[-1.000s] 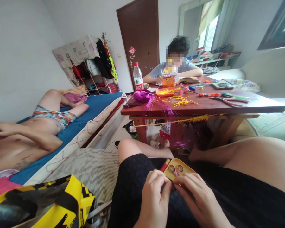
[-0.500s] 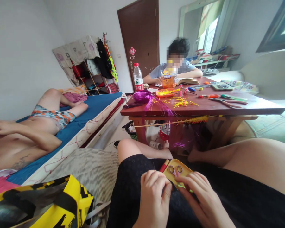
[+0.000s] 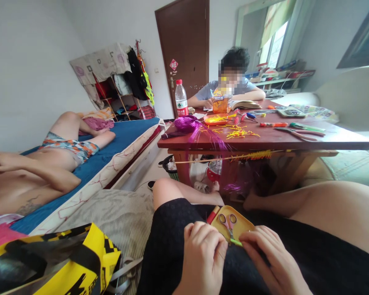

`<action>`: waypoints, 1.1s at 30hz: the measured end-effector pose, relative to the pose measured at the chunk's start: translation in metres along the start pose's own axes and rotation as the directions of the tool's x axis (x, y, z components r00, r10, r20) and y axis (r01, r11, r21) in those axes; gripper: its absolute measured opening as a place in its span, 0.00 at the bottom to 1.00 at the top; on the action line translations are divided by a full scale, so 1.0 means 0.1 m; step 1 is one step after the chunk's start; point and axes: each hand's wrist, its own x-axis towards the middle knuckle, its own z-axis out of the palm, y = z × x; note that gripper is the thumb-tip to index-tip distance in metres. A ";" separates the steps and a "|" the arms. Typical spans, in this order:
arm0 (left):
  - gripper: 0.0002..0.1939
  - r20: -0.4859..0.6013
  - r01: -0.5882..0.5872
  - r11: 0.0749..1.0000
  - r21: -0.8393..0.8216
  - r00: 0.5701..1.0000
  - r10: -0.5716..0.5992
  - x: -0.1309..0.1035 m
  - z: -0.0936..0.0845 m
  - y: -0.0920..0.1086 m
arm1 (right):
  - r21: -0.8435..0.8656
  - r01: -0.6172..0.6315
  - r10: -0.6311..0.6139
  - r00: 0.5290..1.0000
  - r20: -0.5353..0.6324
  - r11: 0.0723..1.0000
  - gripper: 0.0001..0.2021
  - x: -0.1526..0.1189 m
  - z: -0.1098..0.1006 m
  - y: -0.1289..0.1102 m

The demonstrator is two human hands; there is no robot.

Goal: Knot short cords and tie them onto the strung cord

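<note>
On the dark cloth over my lap rests a yellow tray (image 3: 240,214) with small scissors (image 3: 228,221) in it, handles pointing away from me. A bright green strip (image 3: 236,242) lies at the tray's near edge, close to my right fingertips. My left hand (image 3: 204,248) is closed just left of the tray, its fingers curled; what it pinches is too small to make out. My right hand (image 3: 266,250) is closed at the tray's right corner, thumb and forefinger together on something I cannot identify. A red stick (image 3: 213,215) lies beside the tray.
Ahead, a red-brown table (image 3: 264,141) holds purple strands (image 3: 187,123), yellow pieces (image 3: 241,134), pliers (image 3: 298,132) and a bottle (image 3: 181,100). A person sits behind it. Another lies on the bed (image 3: 132,129) at left. A yellow-black bag (image 3: 92,258) stands near my left.
My right hand has moved slightly right, away from my left hand and the scissors' handles. More of the green strip and tray shows between my hands. The view has shifted a little.
</note>
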 end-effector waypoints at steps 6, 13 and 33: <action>0.11 0.039 -0.021 0.999 0.025 0.999 0.020 0.00 -0.01 0.00 | 0.001 0.054 -0.054 0.999 0.002 0.999 0.04 0.05 0.03 -0.05; 0.11 0.027 -0.009 1.000 0.009 1.000 0.009 -0.02 0.01 0.00 | 0.009 0.014 -0.014 1.000 0.022 1.000 0.04 -0.03 0.02 0.01; 0.10 -0.038 -0.038 0.999 0.013 0.999 0.039 -0.02 0.01 0.01 | -0.005 0.047 -0.046 0.999 0.026 0.999 0.05 -0.06 0.04 0.01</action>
